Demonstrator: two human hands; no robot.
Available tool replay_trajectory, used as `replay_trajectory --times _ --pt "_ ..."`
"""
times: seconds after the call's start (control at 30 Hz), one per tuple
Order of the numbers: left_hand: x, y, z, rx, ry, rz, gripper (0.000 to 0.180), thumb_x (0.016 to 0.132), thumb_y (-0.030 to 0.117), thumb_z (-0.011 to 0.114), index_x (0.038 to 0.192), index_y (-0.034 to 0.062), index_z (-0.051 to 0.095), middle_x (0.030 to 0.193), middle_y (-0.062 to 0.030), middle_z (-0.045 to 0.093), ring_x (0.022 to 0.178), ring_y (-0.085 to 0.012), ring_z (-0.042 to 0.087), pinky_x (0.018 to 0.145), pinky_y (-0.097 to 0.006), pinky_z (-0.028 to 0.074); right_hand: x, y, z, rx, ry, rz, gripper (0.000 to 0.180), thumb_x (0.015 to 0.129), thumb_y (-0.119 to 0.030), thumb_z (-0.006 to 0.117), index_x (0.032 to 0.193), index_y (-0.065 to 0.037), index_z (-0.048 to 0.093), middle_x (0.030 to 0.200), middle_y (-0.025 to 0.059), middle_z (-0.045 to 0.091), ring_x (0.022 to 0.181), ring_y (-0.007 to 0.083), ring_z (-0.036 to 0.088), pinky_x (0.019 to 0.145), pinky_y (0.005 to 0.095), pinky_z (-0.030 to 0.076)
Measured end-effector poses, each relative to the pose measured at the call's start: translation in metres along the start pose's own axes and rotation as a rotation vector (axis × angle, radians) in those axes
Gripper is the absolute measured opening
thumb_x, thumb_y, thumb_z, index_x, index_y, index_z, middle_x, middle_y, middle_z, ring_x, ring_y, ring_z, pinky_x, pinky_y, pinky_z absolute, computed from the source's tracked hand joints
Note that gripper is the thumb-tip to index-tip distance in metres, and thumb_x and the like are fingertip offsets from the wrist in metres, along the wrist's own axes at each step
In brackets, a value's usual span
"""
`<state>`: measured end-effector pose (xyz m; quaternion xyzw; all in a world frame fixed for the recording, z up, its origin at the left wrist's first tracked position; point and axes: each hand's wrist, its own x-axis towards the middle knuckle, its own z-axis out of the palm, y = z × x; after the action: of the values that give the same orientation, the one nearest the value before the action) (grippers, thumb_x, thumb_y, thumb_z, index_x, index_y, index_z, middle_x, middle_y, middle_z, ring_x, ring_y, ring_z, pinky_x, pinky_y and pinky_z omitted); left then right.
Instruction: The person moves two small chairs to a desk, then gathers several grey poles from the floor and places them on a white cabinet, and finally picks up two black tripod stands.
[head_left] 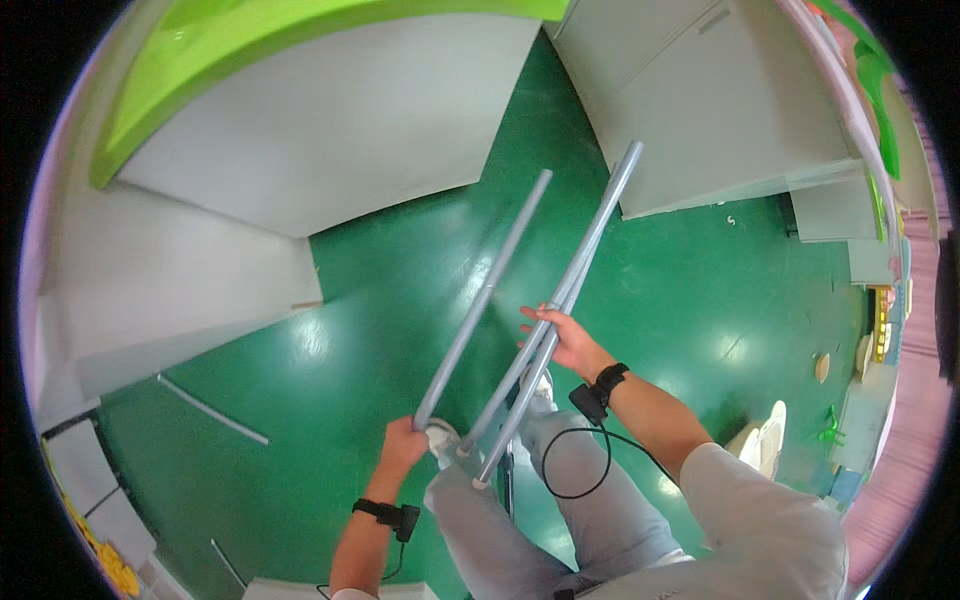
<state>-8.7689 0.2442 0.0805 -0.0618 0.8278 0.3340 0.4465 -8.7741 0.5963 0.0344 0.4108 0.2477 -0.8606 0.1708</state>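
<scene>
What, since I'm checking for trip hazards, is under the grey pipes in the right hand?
Beneath the grey pipes in the right hand, green floor, part of a pale shoe and a trouser leg show. Whatever the pipes and hand cover directly cannot be seen.

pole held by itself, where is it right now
In the head view, the pole is left of the paired poles, its lower end in the left hand, slanting toward the picture's upper right.

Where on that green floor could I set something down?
Two bare patches of floor: one between the loose pole at left and the pole in the left hand, one between the right hand and white cabinet. It's crowded between both hands: two poles, legs, shoes.
</scene>
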Motion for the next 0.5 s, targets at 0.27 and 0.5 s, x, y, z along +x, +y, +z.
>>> replay_trajectory --times 0.27,0.5 --pt "-0.168 0.007 -0.011 -0.039 0.008 0.105 0.026 0.069 0.012 0.050 0.087 -0.0019 0.063 0.078 -0.0244 0.062 0.076 -0.0385 0.062 0.066 -0.042 0.048 -0.130 0.047 0.097 -0.003 -0.108 0.015 0.020 0.081 -0.023 0.065 0.091 -0.014 0.050 0.128 0.0115 0.046 0.101 0.0294 0.053 0.090 0.0479 0.043" --pt "-0.248 -0.071 -0.030 -0.150 0.055 0.203 0.028 0.065 0.009 0.049 0.088 -0.0015 0.062 0.082 -0.0262 0.060 0.080 -0.0409 0.059 0.071 -0.044 0.047 -0.200 0.118 0.186 0.086 -0.245 -0.019 0.027 0.085 -0.025 0.057 0.106 -0.012 0.048 0.135 0.0121 0.040 0.118 0.0433 0.041 0.099 0.0598 0.033"
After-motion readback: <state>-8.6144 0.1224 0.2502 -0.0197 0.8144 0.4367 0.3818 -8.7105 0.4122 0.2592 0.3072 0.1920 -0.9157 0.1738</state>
